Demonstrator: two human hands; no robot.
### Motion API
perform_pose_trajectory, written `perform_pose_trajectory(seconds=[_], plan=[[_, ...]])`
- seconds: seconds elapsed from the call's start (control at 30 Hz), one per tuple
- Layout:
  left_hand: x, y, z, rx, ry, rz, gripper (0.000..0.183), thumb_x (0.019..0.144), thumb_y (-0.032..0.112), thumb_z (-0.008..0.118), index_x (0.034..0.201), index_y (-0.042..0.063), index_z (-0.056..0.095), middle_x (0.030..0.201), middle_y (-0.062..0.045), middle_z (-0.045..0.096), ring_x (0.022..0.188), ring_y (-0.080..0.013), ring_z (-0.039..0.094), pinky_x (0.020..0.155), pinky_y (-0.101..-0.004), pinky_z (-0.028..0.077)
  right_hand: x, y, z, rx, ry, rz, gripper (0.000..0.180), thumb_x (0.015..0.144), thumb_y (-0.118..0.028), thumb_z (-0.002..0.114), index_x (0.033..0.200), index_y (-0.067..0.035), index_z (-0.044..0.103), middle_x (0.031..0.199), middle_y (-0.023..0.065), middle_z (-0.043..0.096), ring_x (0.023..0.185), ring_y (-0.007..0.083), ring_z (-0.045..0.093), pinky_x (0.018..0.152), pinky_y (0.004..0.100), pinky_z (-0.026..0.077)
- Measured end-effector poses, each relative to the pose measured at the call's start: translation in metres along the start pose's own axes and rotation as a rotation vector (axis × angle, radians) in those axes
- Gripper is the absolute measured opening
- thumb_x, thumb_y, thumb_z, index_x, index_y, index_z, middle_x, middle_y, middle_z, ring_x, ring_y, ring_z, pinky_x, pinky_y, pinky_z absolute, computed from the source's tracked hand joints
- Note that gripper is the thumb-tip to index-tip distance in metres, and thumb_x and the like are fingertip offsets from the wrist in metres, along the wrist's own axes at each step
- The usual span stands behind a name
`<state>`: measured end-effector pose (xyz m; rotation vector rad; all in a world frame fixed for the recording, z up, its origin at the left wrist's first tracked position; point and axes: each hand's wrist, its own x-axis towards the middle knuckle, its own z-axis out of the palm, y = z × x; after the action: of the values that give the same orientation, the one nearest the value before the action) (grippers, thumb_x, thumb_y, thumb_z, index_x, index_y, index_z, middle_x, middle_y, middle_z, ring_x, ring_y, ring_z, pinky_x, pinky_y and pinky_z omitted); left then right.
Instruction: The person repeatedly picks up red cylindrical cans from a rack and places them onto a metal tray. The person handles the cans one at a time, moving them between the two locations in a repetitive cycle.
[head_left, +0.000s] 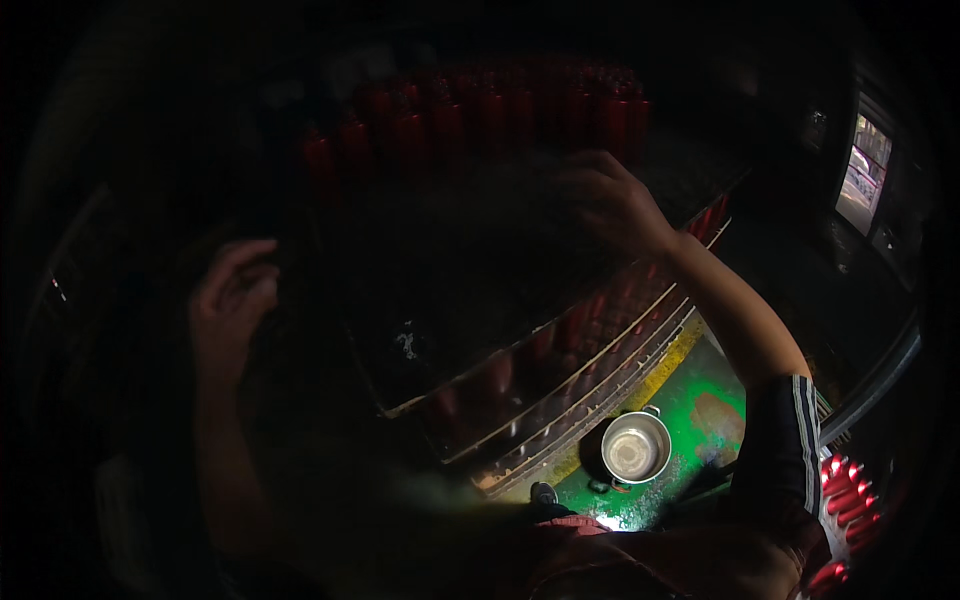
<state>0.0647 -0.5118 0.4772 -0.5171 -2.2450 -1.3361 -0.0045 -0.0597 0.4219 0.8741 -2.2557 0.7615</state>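
Most of the scene is very dark. My left hand is raised at the left, its fingers bent and a little apart, with nothing visible in it. Blurred and dim, my right hand reaches over the dark top board of a stack, near its right edge. Its fingertips fade into shadow, so I cannot tell whether they hold anything. Beyond it, several shiny red cylinders stand upright in rows at the far end of the board. More red cylinders show between the lower layers of the stack.
A two-handled metal pot sits on the worn green floor, beside a yellow stripe. Further red cylinders are at the lower right. A curved metal rail runs along the right, below a bright opening.
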Motion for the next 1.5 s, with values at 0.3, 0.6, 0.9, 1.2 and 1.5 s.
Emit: perform_pose_trajectory(seconds=[0.3,0.6,0.9,1.2,1.5], plan=[[0.257,-0.089,0.009,0.944,0.029,0.087,0.046,0.086,0.027,0.07,0.13,0.018,0.062,0.131,-0.015,0.057,0.118,-0.0287,0.057,0.1,-0.0371,0.046,0.244,0.133,0.076,-0.238,-0.187,-0.044,0.055,0.083,-0.041,0.067,0.136,-0.028,0.057,0.137,0.0186,0.05,0.129,0.0418,0.043,0.107,0.0524,0.039],[0.385,-0.206,0.078,0.939,-0.081,-0.144,0.063,0.073,0.034,0.077,0.132,0.02,0.061,0.129,-0.021,0.057,0.122,-0.0339,0.054,0.103,-0.0398,0.044,0.309,0.214,0.125,-0.154,-0.36,0.109,0.061,0.081,-0.051,0.069,0.137,-0.034,0.053,0.132,0.0276,0.047,0.124,0.0471,0.046,0.106,0.0518,0.04],[0.347,-0.246,0.075,0.851,0.196,-0.017,0.054,0.077,0.038,0.077,0.127,0.029,0.061,0.123,-0.021,0.055,0.109,-0.0371,0.06,0.096,-0.0425,0.049,0.28,0.206,0.14,-0.086,-0.104,0.036,0.056,0.081,-0.042,0.071,0.133,-0.031,0.053,0.121,0.0264,0.05,0.116,0.0437,0.052,0.101,0.0461,0.045],[0.187,-0.145,0.051,0.463,0.374,0.322,0.045,0.081,0.011,0.076,0.124,0.007,0.064,0.123,-0.013,0.059,0.114,-0.0237,0.057,0.101,-0.0337,0.043,0.142,0.14,0.058,0.038,0.334,-0.027,0.048,0.08,-0.024,0.075,0.126,-0.018,0.062,0.122,0.0204,0.055,0.117,0.0353,0.049,0.103,0.0428,0.042],[-0.01,-0.021,0.044,-0.352,0.497,0.195,0.061,0.1,0.041,0.04,0.151,0.009,0.029,0.145,-0.021,0.043,0.129,-0.0383,0.049,0.1,-0.0526,0.051,-0.057,0.015,-0.05,0.321,0.743,0.335,0.047,0.087,-0.014,0.073,0.132,-0.012,0.058,0.108,0.0053,0.062,0.095,0.012,0.061,0.088,0.027,0.05]])
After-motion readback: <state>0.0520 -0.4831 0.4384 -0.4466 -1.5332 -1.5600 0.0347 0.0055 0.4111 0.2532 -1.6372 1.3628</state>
